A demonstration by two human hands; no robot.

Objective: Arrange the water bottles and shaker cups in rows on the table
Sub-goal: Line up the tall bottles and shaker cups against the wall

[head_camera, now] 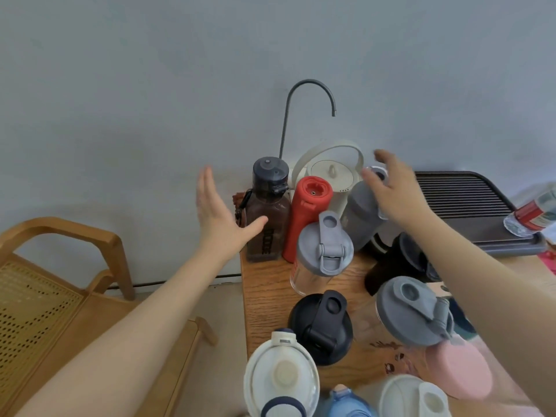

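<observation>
Step in hand, as judged: back row is being built along the wall edge of the bench [264,281].

- Back row: dark brown bottle [266,212] and red bottle [304,215] are stood upright side by side, close to touching. Grey shaker cup [359,215] is placed just right of the red one, tilted slightly.
- Right hand [394,191] is laid over the top and right side of the grey shaker cup. Fingers are spread and motion-blurred; whether the grip is closed on the cup or only resting on it cannot be told.
- Left hand [215,212] is held flat and open, nothing gripped, thumb just touching or nearly touching the brown bottle's left side.
- Still unsorted nearer the person: clear shaker with grey lid [322,254], black shaker [320,326], black cup [394,266] partly hidden under the right arm, second grey-lidded shaker [415,311], pink bottle [463,371], white-lidded bottles [281,377] and a blue one [349,401] at the bottom edge.
- Cream kettle [331,173] and dark drain tray [469,206] are sited behind the row; room there is limited.

Next move, as judged: grey shaker cup is to be set upright and snug against the red bottle, with the kettle handle cleared. Clear grey-lidded shaker is then likely to be taken for a second row.
</observation>
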